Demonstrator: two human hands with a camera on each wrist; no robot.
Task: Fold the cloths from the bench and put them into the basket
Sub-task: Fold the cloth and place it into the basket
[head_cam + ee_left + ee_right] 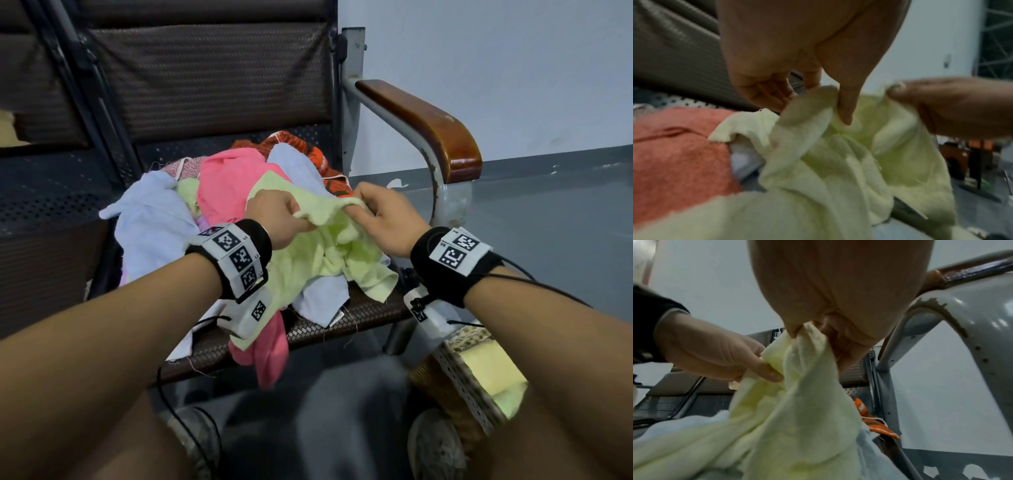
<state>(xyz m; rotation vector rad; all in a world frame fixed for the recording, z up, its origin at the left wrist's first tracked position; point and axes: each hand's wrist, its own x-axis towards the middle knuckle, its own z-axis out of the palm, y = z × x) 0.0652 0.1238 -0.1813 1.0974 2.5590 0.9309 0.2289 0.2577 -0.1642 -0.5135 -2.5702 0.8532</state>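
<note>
A pale yellow-green cloth [329, 253] [838, 162] [789, 410] hangs bunched between both hands above the bench seat. My left hand [277, 216] [830, 97] [719, 356] pinches its top edge on the left. My right hand [380, 212] [813, 331] [931, 104] pinches the same edge a short way to the right. Beneath lies a pile of cloths: pink [233, 185], light blue [150, 222], orange patterned [308, 154]. The woven basket [455, 380] sits on the floor at the lower right with a yellow cloth [493, 373] inside.
The bench [342, 329] has a dark woven seat and backrest. A wooden armrest [431, 126] on a grey metal frame stands just right of the pile. Grey wall and floor lie beyond. My shoes [435, 445] are near the basket.
</note>
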